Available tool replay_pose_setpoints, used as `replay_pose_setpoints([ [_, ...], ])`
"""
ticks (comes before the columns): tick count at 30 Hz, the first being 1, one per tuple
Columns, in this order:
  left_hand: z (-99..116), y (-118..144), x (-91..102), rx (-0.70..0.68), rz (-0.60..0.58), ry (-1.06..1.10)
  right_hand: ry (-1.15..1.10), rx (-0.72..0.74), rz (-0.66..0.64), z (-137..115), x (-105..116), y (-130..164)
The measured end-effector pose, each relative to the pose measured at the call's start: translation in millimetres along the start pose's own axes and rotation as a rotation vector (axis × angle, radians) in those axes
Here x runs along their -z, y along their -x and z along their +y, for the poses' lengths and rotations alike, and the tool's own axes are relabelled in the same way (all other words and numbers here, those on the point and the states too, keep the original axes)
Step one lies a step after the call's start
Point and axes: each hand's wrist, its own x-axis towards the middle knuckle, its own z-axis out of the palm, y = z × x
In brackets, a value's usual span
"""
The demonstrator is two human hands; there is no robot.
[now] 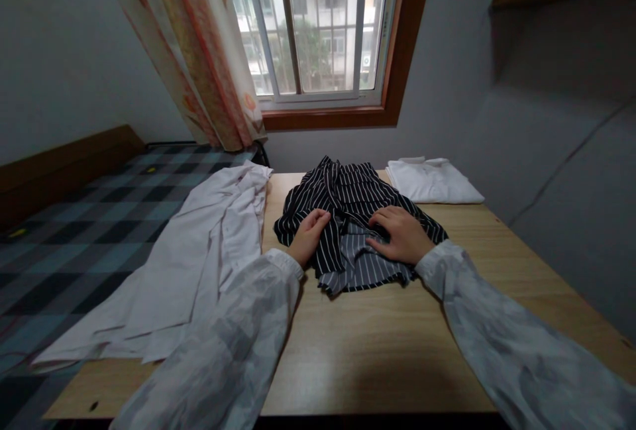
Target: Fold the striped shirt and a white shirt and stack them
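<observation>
A black shirt with thin white stripes (348, 185) lies crumpled on the wooden table in front of me, its paler grey inner side (368, 268) turned up along the near edge. At its left part, my left hand (311, 234) is closed, thumb and fingers pinching the striped cloth. My right hand (400, 234) rests on the right part of the shirt, with the thumb apart from the curved fingers. Some of the cloth beneath both hands is hidden.
White shirts (199, 244) lie spread over the left side of the wooden table (348, 350). A folded white shirt (432, 181) sits at the back right corner. To the left is a bed with a checked cover (64, 244); a window (318, 26) and curtain (199, 39) are behind.
</observation>
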Motion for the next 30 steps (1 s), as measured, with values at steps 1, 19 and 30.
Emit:
replay_pose_setpoints([
  [1,0,0,-0.1,-0.001,-0.003,-0.002,0.034,-0.034,-0.013,1,-3,0],
  [19,1,2,-4.5,0.045,-0.048,0.027,-0.166,-0.345,0.119,-1,-27,-2],
  [30,7,4,-5.3,0.019,-0.066,-0.018,-0.038,-0.353,0.056,4,-26,1],
])
